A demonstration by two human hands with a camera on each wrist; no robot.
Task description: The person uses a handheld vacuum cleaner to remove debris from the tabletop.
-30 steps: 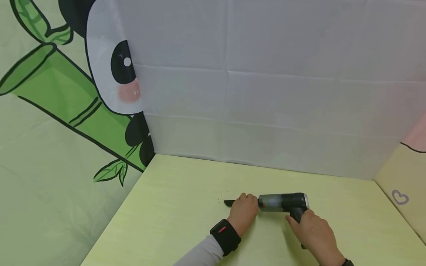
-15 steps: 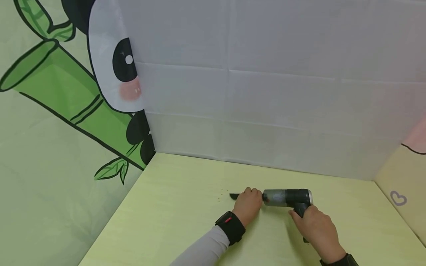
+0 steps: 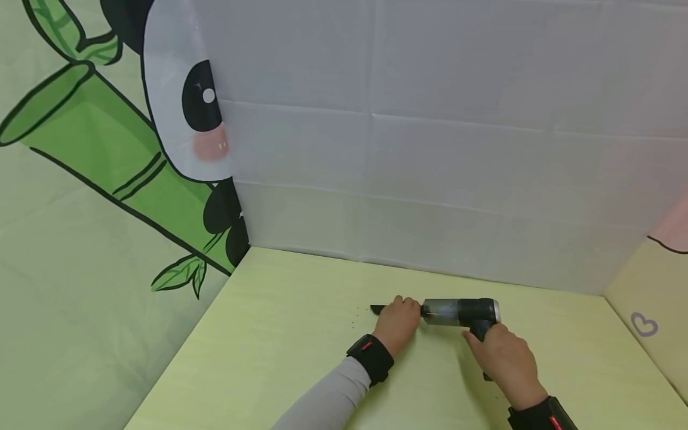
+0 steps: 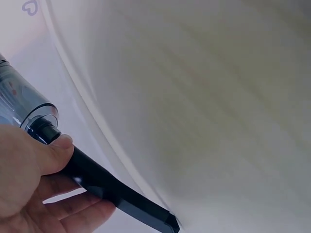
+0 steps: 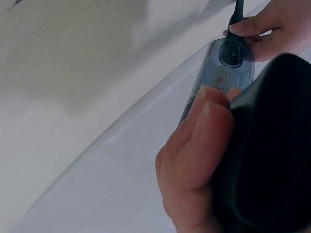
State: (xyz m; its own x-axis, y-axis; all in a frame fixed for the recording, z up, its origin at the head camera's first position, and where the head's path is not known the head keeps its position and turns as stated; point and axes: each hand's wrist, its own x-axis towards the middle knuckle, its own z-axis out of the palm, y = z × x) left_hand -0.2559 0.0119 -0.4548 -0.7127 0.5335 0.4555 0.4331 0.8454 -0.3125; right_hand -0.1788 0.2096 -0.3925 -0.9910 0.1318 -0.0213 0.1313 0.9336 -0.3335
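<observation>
A handheld vacuum cleaner point(image 3: 475, 310) lies level across the head view, its black nozzle point(image 4: 126, 196) pointing left. My left hand point(image 3: 396, 325) grips that nozzle, with the thumb on one side and fingers round the other in the left wrist view. Around the black handle point(image 3: 480, 330) curls my right hand point(image 3: 507, 358). Between the two is the clear dust cup point(image 5: 214, 73), with small reddish bits visible inside. A few tiny dark specks point(image 3: 357, 316) dot the table just left of the nozzle tip. Whether the tip touches the table cannot be told.
The pale yellow tabletop point(image 3: 279, 358) runs back to a grey-white sheet wall point(image 3: 441, 149). On the left stands a panel printed with green bamboo point(image 3: 123, 155) and part of a panda. A cream side panel point(image 3: 656, 298) with a heart closes the right.
Both hands have shifted the vacuum cleaner a little toward the back wall. Its nozzle tip also sits slightly further right than a second ago. The grips look the same.
</observation>
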